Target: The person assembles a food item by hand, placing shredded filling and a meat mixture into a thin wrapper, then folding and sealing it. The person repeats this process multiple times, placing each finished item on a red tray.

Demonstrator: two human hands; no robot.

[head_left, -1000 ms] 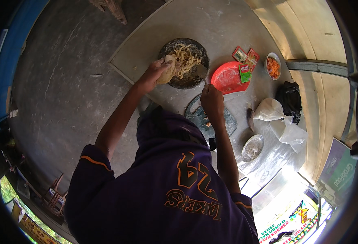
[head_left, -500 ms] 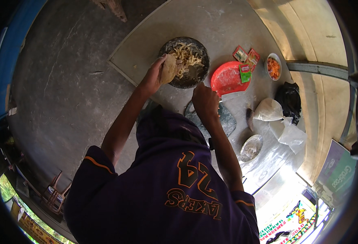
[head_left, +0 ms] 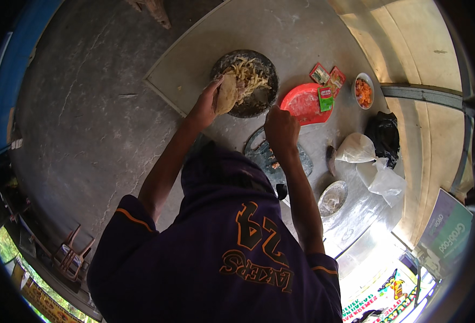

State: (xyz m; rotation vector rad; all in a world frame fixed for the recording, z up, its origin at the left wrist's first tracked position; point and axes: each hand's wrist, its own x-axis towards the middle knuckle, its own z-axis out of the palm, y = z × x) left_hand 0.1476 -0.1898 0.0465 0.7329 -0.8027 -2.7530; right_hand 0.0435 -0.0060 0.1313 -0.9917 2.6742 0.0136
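My left hand [head_left: 204, 106] grips a tan, rounded piece of food [head_left: 227, 95], held up over the left rim of a dark round bowl [head_left: 272, 69]. Inside the bowl lie pale, strip-like pieces [head_left: 251, 74]. Just below the bowl's right side, my right hand [head_left: 281, 129] is closed around a knife; its blade is hidden now, though it shows in the earlier frame. Partly covered by my right forearm, a dark stone slab [head_left: 261, 156] carries some orange-red bits.
To the right, a red tray [head_left: 302, 105] has a green sachet [head_left: 326, 99] on it, with more sachets [head_left: 320, 74] behind. Farther right are a bowl of orange pieces [head_left: 363, 93], a black plastic bag [head_left: 383, 137], clear bags [head_left: 355, 148] and an oval dish [head_left: 333, 198].
My right hand has shifted slightly right and turned, taking the knife blade out of sight. The tan piece in my left hand has tilted, showing more of its broad side.
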